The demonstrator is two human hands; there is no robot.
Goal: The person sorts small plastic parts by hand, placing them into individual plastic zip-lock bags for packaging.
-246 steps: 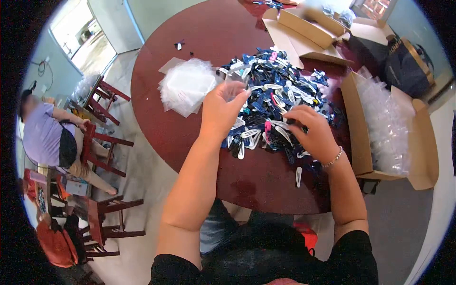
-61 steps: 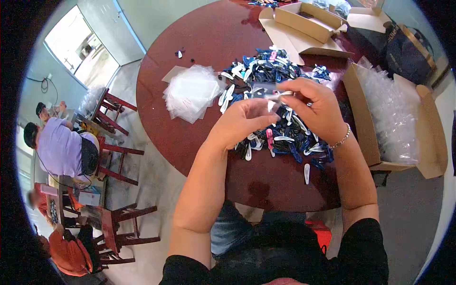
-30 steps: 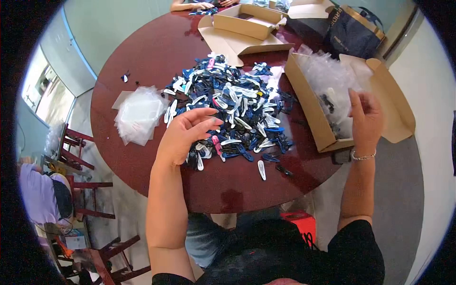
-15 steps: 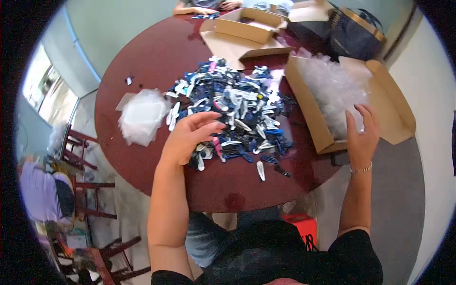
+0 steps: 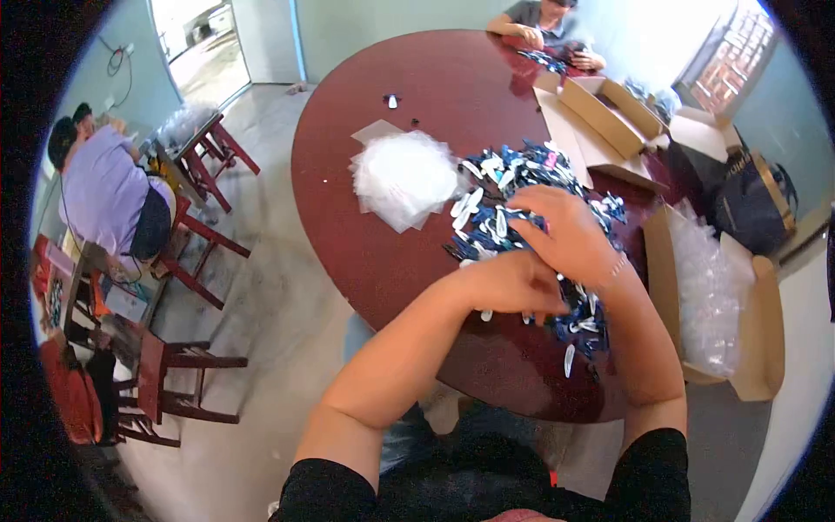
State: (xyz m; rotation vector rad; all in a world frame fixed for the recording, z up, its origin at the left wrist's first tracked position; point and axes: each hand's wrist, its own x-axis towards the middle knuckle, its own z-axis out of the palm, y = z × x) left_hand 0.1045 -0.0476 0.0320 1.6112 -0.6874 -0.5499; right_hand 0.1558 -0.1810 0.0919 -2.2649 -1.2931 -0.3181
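A large heap of snap hair clips (image 5: 499, 228), mostly navy, black and white, spreads over the dark red table. Over its near part is my left hand (image 5: 520, 283), its fingers loosely bent and apart just above the clips, with nothing visible in them. Crossing above it, my right hand (image 5: 567, 233) points left over the middle of the heap, thumb and fingers spread and holding nothing. Part of the heap is hidden beneath both hands. To the left lies a loose stack of clear plastic bags (image 5: 405, 180). One white clip (image 5: 569, 361) rests near the front edge.
An opened cardboard box (image 5: 663, 291) of clear plastic packaging (image 5: 706, 291) stands at the right. Another open carton (image 5: 600, 122) and a dark bag (image 5: 750, 198) are behind it. A person (image 5: 546, 30) sits across the table (image 5: 391, 287); another (image 5: 109, 191) sits at left near wooden stools (image 5: 196, 248).
My right hand has moved left from the box of plastic packaging to above the clips. My left hand has moved over the heap's near part, beneath the right. The view has turned left.
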